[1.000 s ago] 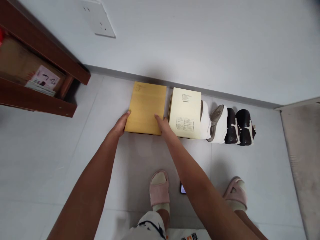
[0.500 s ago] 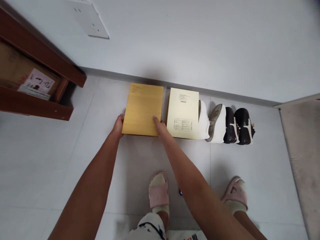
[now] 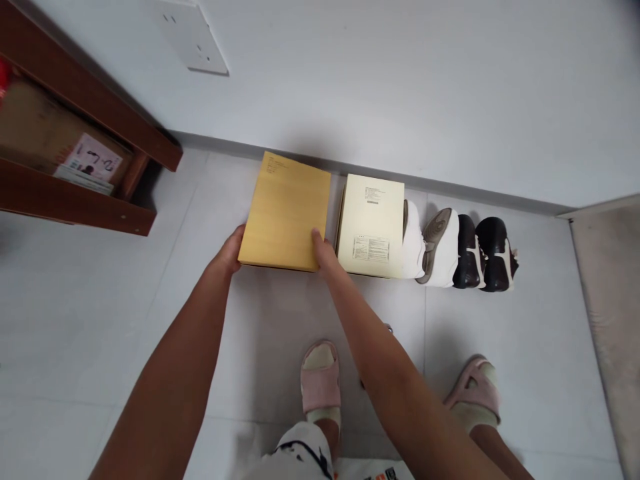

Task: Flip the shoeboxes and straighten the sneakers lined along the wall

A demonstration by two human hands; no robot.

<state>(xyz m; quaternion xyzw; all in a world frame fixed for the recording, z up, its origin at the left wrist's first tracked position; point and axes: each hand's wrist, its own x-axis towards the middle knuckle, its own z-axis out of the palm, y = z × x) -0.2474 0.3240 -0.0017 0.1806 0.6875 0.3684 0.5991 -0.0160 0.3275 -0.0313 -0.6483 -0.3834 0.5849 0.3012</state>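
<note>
A yellow box (image 3: 285, 213), like a shoebox with small print at its far left corner, is between my two hands near the wall. My left hand (image 3: 233, 249) presses on its left side, fingers mostly hidden behind the edge. On the right side, my right hand (image 3: 324, 253) grips it with the thumb on top. The box is turned slightly at an angle to the wall. Just right of it stands a cream box (image 3: 371, 223) with printed labels, a narrow gap between them. Whether the yellow box touches the floor I cannot tell.
White shoes (image 3: 443, 250) and dark shoes (image 3: 494, 257) line up right of the boxes along the wall. A dark red wooden rack (image 3: 85, 207) holding a cardboard box (image 3: 40, 127) is at left. My feet in pink slippers (image 3: 321, 387) stand below. A socket plate (image 3: 195, 40) is on the wall.
The yellow box has turned slightly, its far left corner rising toward the wall and its near left corner shifting left. Both hands still hold it. The view has shifted a little.
</note>
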